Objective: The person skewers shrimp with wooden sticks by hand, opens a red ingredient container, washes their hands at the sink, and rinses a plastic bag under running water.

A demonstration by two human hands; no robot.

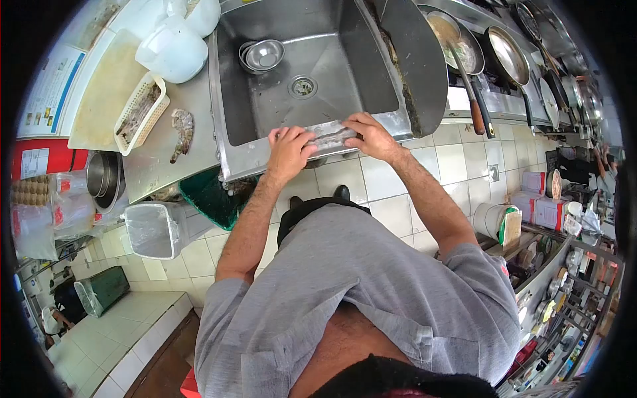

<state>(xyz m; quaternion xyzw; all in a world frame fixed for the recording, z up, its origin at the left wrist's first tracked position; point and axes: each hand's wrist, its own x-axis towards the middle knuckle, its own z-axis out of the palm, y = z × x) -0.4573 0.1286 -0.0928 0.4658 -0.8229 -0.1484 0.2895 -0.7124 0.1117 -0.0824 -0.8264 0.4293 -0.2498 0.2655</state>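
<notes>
Both hands meet at the front rim of a steel sink. My left hand has its fingers curled down at the rim. My right hand faces it, thumb and fingers bent inward as in a pinch. Between them runs a glossy greyish strip with dark streaks; I cannot tell whether it is a held item or the wet rim itself. Left of the sink, a single raw shrimp lies on the steel counter. Beside it stands a cream plastic basket with more greyish shrimp inside.
Small metal bowls sit in the sink near its drain. A cutting board and white jug are at left. Pans stand on the stove at right, handles jutting out. A plastic bin is below left.
</notes>
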